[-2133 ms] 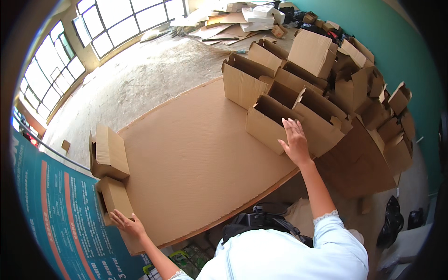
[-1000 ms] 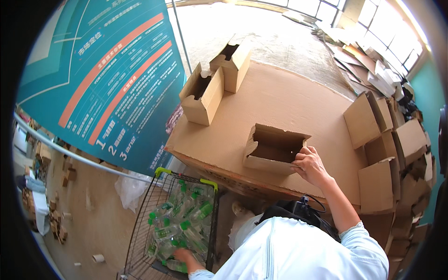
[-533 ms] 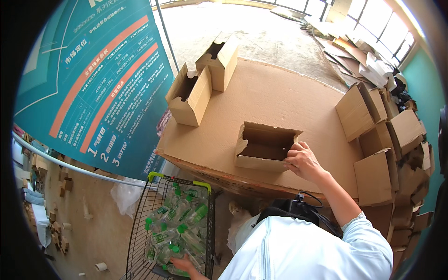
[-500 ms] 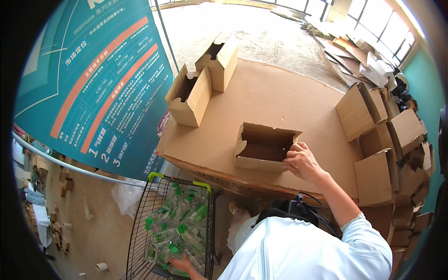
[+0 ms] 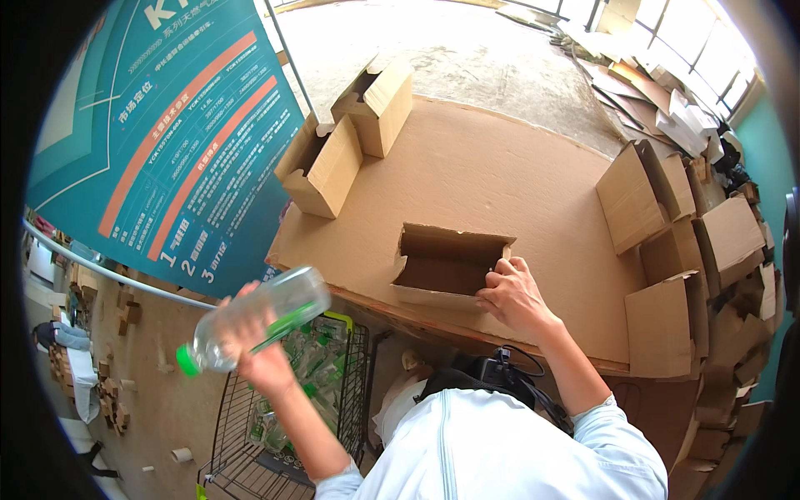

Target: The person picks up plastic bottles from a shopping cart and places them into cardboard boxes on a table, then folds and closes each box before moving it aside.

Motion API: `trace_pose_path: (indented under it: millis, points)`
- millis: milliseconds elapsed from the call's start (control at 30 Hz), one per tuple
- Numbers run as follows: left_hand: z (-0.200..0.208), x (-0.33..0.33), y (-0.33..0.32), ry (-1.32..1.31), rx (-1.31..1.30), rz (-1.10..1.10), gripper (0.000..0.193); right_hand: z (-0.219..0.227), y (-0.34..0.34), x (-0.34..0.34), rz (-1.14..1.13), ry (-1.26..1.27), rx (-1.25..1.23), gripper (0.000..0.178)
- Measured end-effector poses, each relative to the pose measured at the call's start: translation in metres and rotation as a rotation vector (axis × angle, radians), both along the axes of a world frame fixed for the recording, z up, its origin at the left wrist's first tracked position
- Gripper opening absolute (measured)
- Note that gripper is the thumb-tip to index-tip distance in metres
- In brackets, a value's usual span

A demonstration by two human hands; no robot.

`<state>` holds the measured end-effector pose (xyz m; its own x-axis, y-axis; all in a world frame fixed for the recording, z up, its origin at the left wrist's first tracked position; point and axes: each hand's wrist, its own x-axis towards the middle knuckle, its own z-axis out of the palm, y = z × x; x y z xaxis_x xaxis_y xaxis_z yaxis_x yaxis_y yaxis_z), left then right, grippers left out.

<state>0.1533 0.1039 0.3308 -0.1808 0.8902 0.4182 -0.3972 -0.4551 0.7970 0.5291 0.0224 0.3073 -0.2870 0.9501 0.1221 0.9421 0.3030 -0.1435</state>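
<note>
My left hand (image 5: 265, 358) is raised above the cart, its fingers wrapped round a clear plastic bottle (image 5: 293, 298). The bottle is tilted, its green cap pointing down to the left, and looks slightly blurred. At the near side of the cardboard-covered table (image 5: 500, 175) stands an open cardboard box (image 5: 437, 295). My right hand (image 5: 517, 293) grips the right end of this box by its near corner; the fingertips are partly hidden. Inside the box only bare brown cardboard shows. Below my left arm, the black wire cart (image 5: 227, 442) holds several more green-capped bottles (image 5: 321, 354).
Two open cardboard boxes (image 5: 329, 179) stand at the table's far left. More open boxes (image 5: 658, 325) line its right edge, beside a heap of cardboard (image 5: 725, 367). A large teal banner (image 5: 183, 142) rises on the left. Flattened sheets (image 5: 637, 92) lie at the far right.
My left hand has come up out of the cart with a bottle in it. My right hand has stayed on the box's right end. The whole view has shifted slightly.
</note>
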Motion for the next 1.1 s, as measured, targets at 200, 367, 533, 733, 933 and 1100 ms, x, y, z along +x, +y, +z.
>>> trace_pose_path:
  millis: [200,367,533,733,933,1100]
  points:
    - [0.031,0.160,0.040,0.649,0.154,-0.479,0.071,0.001,-0.004,0.002,0.004,-0.026,0.013,0.012]
    - [0.024,0.200,0.055,1.332,0.232,-0.627,0.060,-0.015,-0.010,0.008,-0.060,0.099,0.143,0.007]
    - [0.006,0.221,0.082,2.070,0.318,-0.924,0.063,-0.020,-0.012,0.001,-0.052,0.201,0.167,0.009]
    - [-0.085,0.246,0.082,2.442,0.473,-1.075,0.042,-0.025,-0.006,-0.009,0.002,0.284,0.160,0.008]
    - [-0.066,0.234,0.080,2.180,0.213,-1.077,0.031,-0.031,0.002,-0.009,-0.005,0.343,0.200,0.012]
    - [0.026,0.162,0.062,1.375,0.245,-0.633,0.055,-0.031,-0.009,0.002,-0.146,0.442,0.320,0.053]
